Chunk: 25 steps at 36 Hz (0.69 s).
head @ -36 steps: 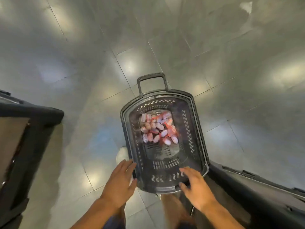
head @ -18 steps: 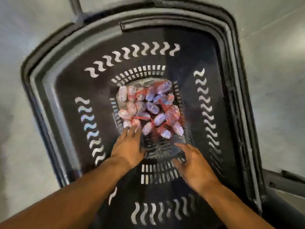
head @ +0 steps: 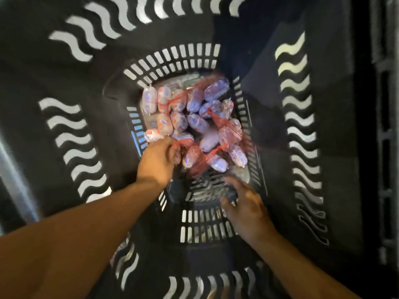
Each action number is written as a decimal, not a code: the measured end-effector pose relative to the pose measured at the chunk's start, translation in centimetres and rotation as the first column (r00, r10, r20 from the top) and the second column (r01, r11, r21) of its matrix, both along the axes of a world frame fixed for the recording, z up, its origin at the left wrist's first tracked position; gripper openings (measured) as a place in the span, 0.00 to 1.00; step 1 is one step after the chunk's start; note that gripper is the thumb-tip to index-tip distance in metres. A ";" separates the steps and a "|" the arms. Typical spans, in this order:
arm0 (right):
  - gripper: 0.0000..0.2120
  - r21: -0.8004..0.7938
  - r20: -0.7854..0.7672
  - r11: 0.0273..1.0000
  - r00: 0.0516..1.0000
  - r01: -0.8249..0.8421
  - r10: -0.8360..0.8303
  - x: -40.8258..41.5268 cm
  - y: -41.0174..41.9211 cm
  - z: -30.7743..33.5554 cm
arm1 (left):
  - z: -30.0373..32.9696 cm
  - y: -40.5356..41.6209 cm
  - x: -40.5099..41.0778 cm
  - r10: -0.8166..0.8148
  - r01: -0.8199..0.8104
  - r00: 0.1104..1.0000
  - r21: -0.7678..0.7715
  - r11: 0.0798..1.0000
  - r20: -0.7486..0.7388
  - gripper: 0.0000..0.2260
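**View down into a deep black plastic basket [head: 267, 130].** Its walls are pierced by rows of pale wavy slots [head: 296, 108], and its floor and lower walls carry short rectangular slots [head: 205, 230].

A heap of small sausage-shaped packets [head: 195, 121], pale with pink, red and blue print, lies on the basket floor. The heap sits toward the far end and slightly toward the left wall. The packets are bundled in red mesh netting [head: 216, 119]. Its strands cross the heap and gather into tight bunches between the packets.

The left hand [head: 158, 160] reaches down into the basket to the near left corner of the heap. Its fingers are curled tightly, with the back of the hand facing upward. They pinch a gathered strand of the red mesh netting and rest against the nearest packets.

The right hand [head: 246, 205] is over the near half of the basket floor, on the side of the right wall. It is close to the near edge of the heap but apart from it. Its fingers are loosely spread and slightly bent, and it holds nothing. Motion blur prevents telling whether the fingertips touch the slotted floor.

The 2 bare forearms enter from the near side of the basket, the left 1 crossing the near left wall and the right 1 the near right wall.
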State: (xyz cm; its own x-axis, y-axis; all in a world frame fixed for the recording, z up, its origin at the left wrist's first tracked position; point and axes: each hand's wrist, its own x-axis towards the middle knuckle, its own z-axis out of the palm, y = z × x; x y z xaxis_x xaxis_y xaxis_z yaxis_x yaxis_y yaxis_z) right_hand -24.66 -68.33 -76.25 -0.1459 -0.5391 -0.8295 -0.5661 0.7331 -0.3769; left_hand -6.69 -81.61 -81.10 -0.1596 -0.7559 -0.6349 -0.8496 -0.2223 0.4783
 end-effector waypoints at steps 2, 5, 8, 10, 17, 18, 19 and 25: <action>0.24 -0.013 -0.013 1.000 1.000 0.002 -0.002 -0.3 -0.4 -0.1 | 1.0 0.2 -0.4 0.148 -0.149 0.984 0.001 0.989 -0.099 0.08; 0.27 -0.049 -0.036 0.999 0.999 0.003 -0.005 -0.7 -1.6 -0.4 | 1.8 0.2 -0.4 0.207 -0.210 0.966 -0.004 0.978 -0.153 0.08; 0.30 -0.184 -0.081 0.982 0.996 -0.052 0.038 -1.1 -3.1 -0.9 | 2.2 -0.2 0.1 0.237 -0.243 0.956 -0.014 0.970 -0.175 0.09; 0.29 -0.284 -0.122 0.950 0.988 -0.129 0.097 -1.2 -4.0 -1.6 | 2.3 -0.2 0.4 0.278 -0.282 0.944 0.005 0.959 -0.179 0.09; 0.34 -0.329 -0.356 0.914 0.928 -0.237 0.112 -0.6 -5.4 -5.2 | 0.8 0.4 -0.1 0.370 -0.364 0.909 0.069 0.929 -0.191 0.10; 0.35 -0.345 -0.370 0.911 0.925 -0.228 0.091 -0.4 -5.6 -5.7 | 0.6 0.6 -0.1 0.376 -0.369 0.906 0.076 0.926 -0.195 0.10; 0.34 -0.360 -0.389 0.908 0.919 -0.216 0.065 -0.3 -5.8 -6.2 | 0.4 0.7 -0.2 0.377 -0.369 0.905 0.076 0.926 -0.195 0.10; 0.21 -0.480 -0.421 0.877 0.886 -0.035 -0.195 1.3 -6.5 -8.3 | -0.1 0.7 -0.6 0.436 -0.418 0.872 0.125 0.900 -0.224 0.11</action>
